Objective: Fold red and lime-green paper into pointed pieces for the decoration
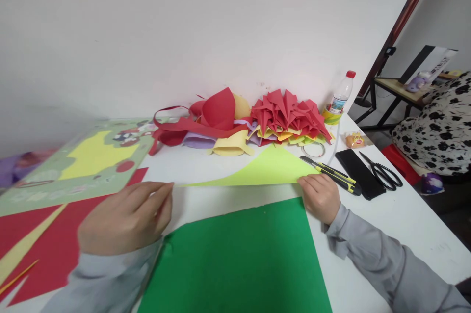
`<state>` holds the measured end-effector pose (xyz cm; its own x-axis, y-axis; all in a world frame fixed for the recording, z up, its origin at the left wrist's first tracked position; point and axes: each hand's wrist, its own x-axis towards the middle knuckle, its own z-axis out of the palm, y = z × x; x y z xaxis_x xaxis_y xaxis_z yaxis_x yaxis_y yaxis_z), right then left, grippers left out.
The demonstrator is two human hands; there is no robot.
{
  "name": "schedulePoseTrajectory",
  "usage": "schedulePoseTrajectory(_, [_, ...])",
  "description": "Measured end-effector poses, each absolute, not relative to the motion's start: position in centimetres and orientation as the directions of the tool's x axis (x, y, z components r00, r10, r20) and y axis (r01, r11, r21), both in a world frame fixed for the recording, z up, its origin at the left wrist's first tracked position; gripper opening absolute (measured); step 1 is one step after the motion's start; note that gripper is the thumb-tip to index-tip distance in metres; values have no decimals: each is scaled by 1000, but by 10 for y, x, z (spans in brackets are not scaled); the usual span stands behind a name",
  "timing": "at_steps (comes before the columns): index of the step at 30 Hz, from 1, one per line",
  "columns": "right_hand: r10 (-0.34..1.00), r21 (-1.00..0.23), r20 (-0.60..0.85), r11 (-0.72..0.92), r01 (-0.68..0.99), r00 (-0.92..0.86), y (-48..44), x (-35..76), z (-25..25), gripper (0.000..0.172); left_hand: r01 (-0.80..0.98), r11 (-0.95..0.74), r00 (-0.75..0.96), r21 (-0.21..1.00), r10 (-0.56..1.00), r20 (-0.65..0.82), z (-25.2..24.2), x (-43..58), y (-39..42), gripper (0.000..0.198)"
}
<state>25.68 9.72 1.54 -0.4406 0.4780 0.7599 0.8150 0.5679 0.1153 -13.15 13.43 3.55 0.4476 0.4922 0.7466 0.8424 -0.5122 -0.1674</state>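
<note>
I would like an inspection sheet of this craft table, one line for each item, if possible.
Surface: white table, partly covered by paper.
Job's things: yellow-green folded paper triangle, lying flat beyond a large green paper sheet.
Clutter: red paper sheets at left, pile of folded red paper pieces, yellow-black utility knife, black scissors, red-capped plastic bottle.
Grippers: left hand at the triangle's left tip, right hand on its right corner; grip unclear.
Cables: nothing sure; thin white strip beside the bottle, kind unclear.
Surroundings: white wall, black-and-white floral fabric at right.

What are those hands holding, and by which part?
A folded lime-green paper triangle: the left hand pinches its long left tip, and the right hand holds its right corner.
</note>
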Motion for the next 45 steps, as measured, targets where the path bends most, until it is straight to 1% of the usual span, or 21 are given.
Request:
schedulePoseTrajectory(2, [481, 110, 759, 569, 815, -438, 97, 257, 15, 29, 745, -505, 626, -435, 306, 717, 41, -131, 134, 13])
schedulePoseTrajectory(3, [482, 110, 757, 572, 813, -441, 97, 257, 14, 29, 731, -488, 643, -477, 259, 721, 45, -129, 133, 17])
schedulePoseTrajectory(5, [478, 120, 750, 582, 804, -458, 97, 256, 14, 29, 810, -424, 533, -405, 245, 809, 51, -118, 126, 27])
schedulePoseTrajectory(7, [467, 139, 740, 599, 789, -484, 97, 253, 14, 29, 814, -434, 510, -385, 220, 832, 53, -101, 117, 36])
schedulePoseTrajectory(8, [458, 149, 735, 610, 778, -500, 96, 252, 14, 28, 793, -475, 528, -382, 221, 820, 53, -91, 112, 38])
schedulePoseTrajectory(9, [449, 156, 731, 622, 767, -513, 95, 250, 14, 26, 726, -558, 601, -402, 229, 766, 51, -81, 108, 37])
schedulePoseTrajectory(11, [428, 166, 726, 651, 740, -539, 94, 246, 15, 23, 650, -673, 651, -354, 252, 716, 45, -62, 104, 28])
schedulePoseTrajectory(13, [406, 171, 721, 682, 711, -562, 91, 243, 16, 21, 605, -727, 677, -325, 255, 690, 37, -49, 103, 22])
schedulePoseTrajectory(17, [369, 180, 721, 718, 672, -587, 90, 242, 18, 21, 597, -759, 671, -262, 293, 681, 21, -46, 108, 23])
schedulePoseTrajectory(24, [408, 169, 724, 677, 717, -556, 97, 257, 16, 23, 623, -749, 636, -224, 320, 702, 15, -76, 121, 30])
schedulePoseTrajectory(26, [431, 132, 732, 670, 731, -527, 97, 260, 17, 23, 611, -776, 622, -154, 351, 700, 14, -80, 122, 35])
schedulePoseTrajectory(27, [460, 81, 738, 667, 741, -494, 98, 262, 18, 22, 598, -795, 614, -104, 371, 697, 12, -81, 122, 36])
schedulePoseTrajectory(29, [573, -135, 743, 635, 761, -347, 98, 267, 19, 19, 553, -833, 604, 6, 405, 686, 9, -80, 121, 37])
schedulePoseTrajectory(31, [694, -381, 705, 542, 749, -144, 102, 274, 19, 19, 504, -858, 595, 97, 427, 681, 7, -78, 118, 35])
schedulePoseTrajectory(32, [731, -469, 681, 490, 735, -52, 104, 278, 18, 21, 484, -864, 588, 138, 438, 681, 7, -77, 117, 34])
schedulePoseTrajectory(33, [745, -518, 667, 451, 727, 13, 107, 282, 17, 24, 467, -866, 575, 180, 452, 682, 7, -76, 117, 33])
schedulePoseTrajectory(35, [753, -555, 655, 418, 719, 67, 112, 288, 14, 26, 447, -856, 542, 260, 491, 682, 9, -76, 116, 31])
schedulePoseTrajectory(37, [770, -570, 637, 434, 697, 42, 116, 290, 12, 25, 442, -841, 536, 314, 528, 659, 14, -78, 117, 30])
schedulePoseTrajectory(39, [785, -570, 618, 483, 665, -40, 115, 286, 12, 21, 446, -826, 555, 344, 557, 618, 17, -79, 119, 29])
schedulePoseTrajectory(42, [781, -551, 571, 594, 586, -254, 109, 275, 14, 19, 444, -792, 528, 420, 609, 592, 12, -78, 122, 30])
schedulePoseTrajectory(45, [721, -499, 481, 693, 520, -498, 101, 266, 16, 26, 444, -766, 479, 465, 641, 600, -1, -73, 125, 35])
